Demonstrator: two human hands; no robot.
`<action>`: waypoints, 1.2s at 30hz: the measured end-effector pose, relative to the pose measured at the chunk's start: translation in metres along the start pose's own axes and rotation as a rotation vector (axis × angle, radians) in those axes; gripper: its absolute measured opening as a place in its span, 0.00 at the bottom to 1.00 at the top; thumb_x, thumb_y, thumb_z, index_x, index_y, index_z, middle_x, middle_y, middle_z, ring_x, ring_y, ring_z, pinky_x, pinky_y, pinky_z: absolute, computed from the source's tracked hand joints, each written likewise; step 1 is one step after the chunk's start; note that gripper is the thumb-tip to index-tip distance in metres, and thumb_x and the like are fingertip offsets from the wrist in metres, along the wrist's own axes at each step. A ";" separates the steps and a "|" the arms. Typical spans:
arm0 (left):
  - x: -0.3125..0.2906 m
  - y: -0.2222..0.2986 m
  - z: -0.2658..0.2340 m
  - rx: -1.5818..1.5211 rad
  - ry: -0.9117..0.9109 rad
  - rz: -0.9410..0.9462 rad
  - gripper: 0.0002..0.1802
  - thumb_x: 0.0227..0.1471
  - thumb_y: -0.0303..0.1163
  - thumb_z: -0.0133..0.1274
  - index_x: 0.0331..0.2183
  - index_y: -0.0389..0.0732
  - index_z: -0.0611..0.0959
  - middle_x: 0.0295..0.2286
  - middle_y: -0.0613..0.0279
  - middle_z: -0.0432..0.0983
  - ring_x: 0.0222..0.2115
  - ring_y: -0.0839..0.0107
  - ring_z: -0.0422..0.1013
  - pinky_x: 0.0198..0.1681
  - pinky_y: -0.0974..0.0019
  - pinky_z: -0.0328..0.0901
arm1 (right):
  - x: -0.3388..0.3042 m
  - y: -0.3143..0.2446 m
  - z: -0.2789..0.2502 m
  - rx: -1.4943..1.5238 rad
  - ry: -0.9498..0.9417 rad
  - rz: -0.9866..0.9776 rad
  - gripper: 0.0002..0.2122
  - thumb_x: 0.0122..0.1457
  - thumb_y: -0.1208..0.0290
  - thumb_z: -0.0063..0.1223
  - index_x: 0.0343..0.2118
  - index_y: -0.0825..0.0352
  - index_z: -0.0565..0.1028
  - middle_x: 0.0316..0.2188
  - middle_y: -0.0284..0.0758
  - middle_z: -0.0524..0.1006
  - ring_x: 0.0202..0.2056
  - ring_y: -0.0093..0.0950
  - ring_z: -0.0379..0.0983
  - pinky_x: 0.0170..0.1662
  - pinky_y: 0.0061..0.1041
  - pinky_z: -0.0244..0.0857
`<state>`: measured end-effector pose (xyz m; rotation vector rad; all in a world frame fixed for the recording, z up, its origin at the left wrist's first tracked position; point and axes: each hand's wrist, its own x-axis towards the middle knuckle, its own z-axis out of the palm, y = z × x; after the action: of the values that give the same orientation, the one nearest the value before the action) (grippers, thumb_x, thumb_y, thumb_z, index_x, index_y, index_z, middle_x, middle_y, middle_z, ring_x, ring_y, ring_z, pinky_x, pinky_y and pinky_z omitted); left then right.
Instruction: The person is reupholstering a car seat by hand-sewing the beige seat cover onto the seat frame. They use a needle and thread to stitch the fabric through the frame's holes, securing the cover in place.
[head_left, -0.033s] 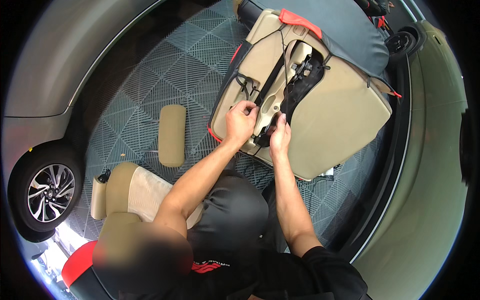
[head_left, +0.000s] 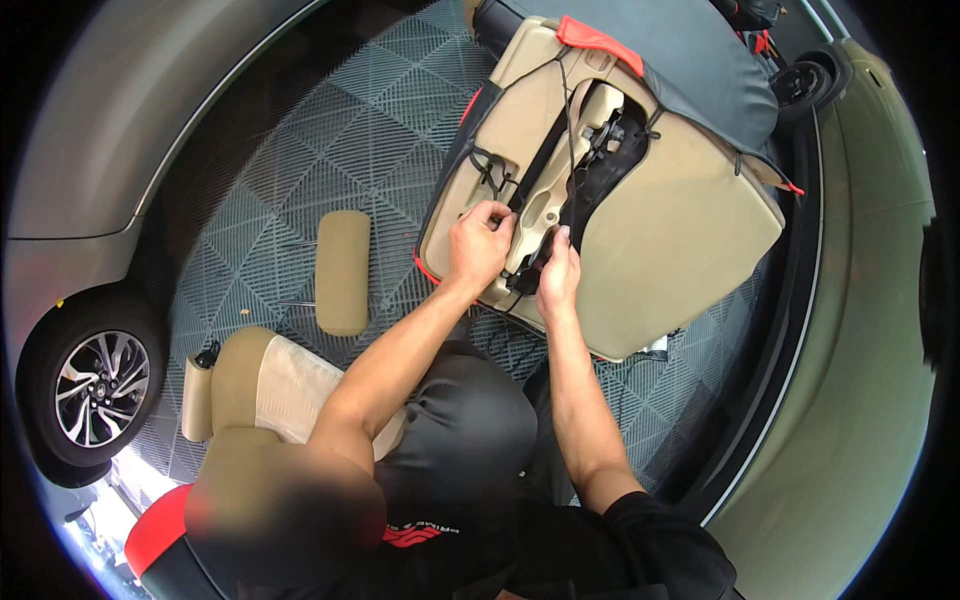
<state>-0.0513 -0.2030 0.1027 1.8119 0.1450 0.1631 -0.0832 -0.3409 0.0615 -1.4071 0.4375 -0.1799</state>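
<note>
At the upper right of the frame we see a beige seat panel (head_left: 680,230), edged by a dark grey cover (head_left: 700,50) with red trim (head_left: 600,42). Left of centre we find a plain tan headrest (head_left: 343,273) and grey floor tiles (head_left: 290,190) ribbed in diamond patterns. At lower left we notice a silver-and-black wheel (head_left: 102,386); at far right, a greenish-grey car body (head_left: 860,300).

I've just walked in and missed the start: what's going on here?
A person has both hands on an upturned tan car seat partly wrapped in a dark cover with red edging. The left hand has its fingers bunched beside the beige bar; whether they grip anything is hidden. The right hand is at the gap on the bar's other side. A tan headrest lies on the tiled floor to the left.
</note>
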 end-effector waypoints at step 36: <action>0.045 0.008 0.026 -0.616 -0.614 -0.477 0.51 0.63 0.69 0.30 0.70 0.37 0.48 0.70 0.55 0.43 0.70 0.64 0.43 0.71 0.62 0.40 | 0.049 -0.013 0.017 0.281 -0.045 0.259 0.26 0.75 0.54 0.31 0.62 0.73 0.65 0.60 0.40 0.70 0.60 0.35 0.67 0.64 0.36 0.59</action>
<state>-0.0019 -0.2208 0.1059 1.1052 0.0722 -0.6219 -0.0302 -0.3463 0.0665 -1.0663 0.5310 0.0016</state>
